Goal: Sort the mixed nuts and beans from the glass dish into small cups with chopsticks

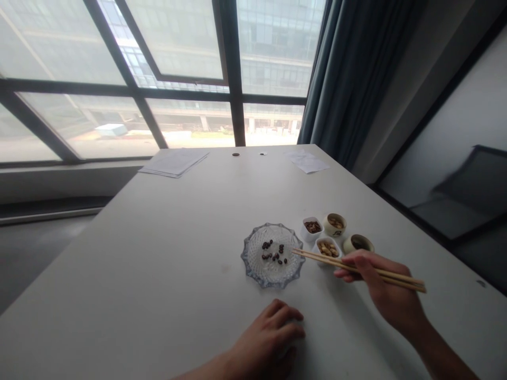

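Note:
My right hand (390,295) grips a pair of wooden chopsticks (325,258), whose tips hover by the right rim of a scalloped glass dish (274,283). I see nothing between the tips. Several dark beans (276,256) lie scattered in the dish. My left hand (273,335) rests on the table in front of it, fingers loosely bent and apart, holding nothing. Below the chopsticks sits a white cup (317,244) of pale nuts or beans. Behind it is another white cup (304,232) with dark brown pieces.
Two beige cups stand right of the white ones: one (328,229) with brownish pieces, one (349,246) with dark contents. Paper sheets (174,162) lie at the white table's (138,253) far left, a crumpled sheet (309,161) far right. Windows and a dark curtain (336,79) are beyond.

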Demonstrator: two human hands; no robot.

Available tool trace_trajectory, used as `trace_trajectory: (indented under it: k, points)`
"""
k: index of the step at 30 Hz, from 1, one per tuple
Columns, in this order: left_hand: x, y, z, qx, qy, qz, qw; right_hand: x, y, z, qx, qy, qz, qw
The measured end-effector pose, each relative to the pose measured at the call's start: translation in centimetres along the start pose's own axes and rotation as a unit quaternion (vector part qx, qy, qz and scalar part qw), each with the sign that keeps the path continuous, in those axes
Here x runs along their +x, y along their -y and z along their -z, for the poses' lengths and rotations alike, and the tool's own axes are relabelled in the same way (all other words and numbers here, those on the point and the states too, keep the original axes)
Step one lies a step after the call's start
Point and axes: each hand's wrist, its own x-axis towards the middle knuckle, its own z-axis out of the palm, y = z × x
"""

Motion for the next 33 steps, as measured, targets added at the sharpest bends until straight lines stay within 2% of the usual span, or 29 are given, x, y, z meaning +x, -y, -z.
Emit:
trace_trajectory:
  k: [5, 9, 14, 20, 26, 33]
  points:
    - [0.1, 0.1, -0.2, 0.003, -0.005, -0.002, 1.000, 1.7, -1.8, -5.0, 0.011, 0.054, 0.041, 0.998]
    - [-0.1, 0.8, -0.9, 0.011, -0.011, -0.015, 1.000, 2.3, -3.3, -7.4, 0.022, 0.019, -0.004, 1.000]
    - [-0.4, 2.0, -2.2, 0.033, -0.004, -0.025, 0.999, 1.5, -4.0, -8.2, 0.022, -0.029, -0.053, 0.998]
    - [-0.7, 3.1, -3.0, 0.030, 0.000, -0.046, 0.999, 0.3, -4.2, -9.2, 0.028, -0.045, -0.058, 0.997]
    - [-0.8, 3.3, -2.9, 0.029, 0.039, -0.032, 0.998, -0.4, -4.3, -9.8, 0.022, -0.045, -0.026, 0.998]
    - [-0.7, 3.2, -2.8, 0.027, 0.023, -0.040, 0.999, -0.9, -4.8, -10.3, 0.019, -0.052, 0.008, 0.998]
